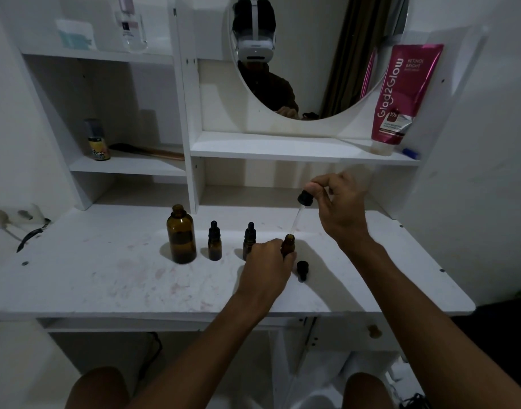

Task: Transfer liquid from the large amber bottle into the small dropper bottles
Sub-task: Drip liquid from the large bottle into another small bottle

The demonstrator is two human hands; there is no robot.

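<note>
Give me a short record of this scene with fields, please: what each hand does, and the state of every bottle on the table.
left hand: grips the open small dropper bottle standing on the white table
right hand: holds the dropper pipette by its black cap, glass tip at the open bottle's mouth
large amber bottle: upright, uncapped, at the left
capped dropper bottles: two, upright, first and second, between large bottle and left hand
loose black cap: on the table, right of the left hand

White desk surface left and front is open. A tall amber glass bottle, two capped small amber dropper bottles and a loose black cap crowd the centre. A low white shelf board limits headroom behind them.
</note>
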